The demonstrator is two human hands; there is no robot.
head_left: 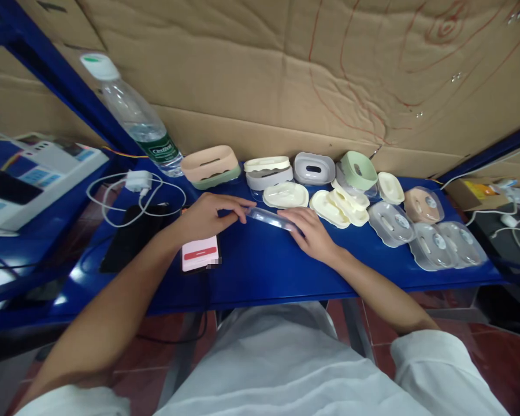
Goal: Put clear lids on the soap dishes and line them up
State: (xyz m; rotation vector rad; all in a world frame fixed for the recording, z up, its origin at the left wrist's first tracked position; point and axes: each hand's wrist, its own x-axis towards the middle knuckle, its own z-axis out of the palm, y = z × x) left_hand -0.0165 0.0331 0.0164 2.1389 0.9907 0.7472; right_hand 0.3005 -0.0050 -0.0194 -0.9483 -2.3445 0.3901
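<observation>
Between my two hands, just above the blue table, is a thin clear plastic piece [269, 219], seen nearly edge-on. My left hand [212, 216] pinches its left end with thumb and fingertips. At its right end, my right hand [315, 234] grips it with bent fingers. Just behind lie a cream oval dish piece [285, 195] and a few overlapping cream pieces [340, 207]. Behind these stand oval soap-box shells: a peach one [210, 164] on a green one, a grey one [314, 168], and a green one [359, 169].
Several clear-covered oval boxes [392, 224] lie on the right. A phone [200, 254] sits below my left wrist. To the left are a white charger with cable [138, 181], a black flat object [132, 245] and a water bottle [134, 121] against the cardboard wall [242, 69].
</observation>
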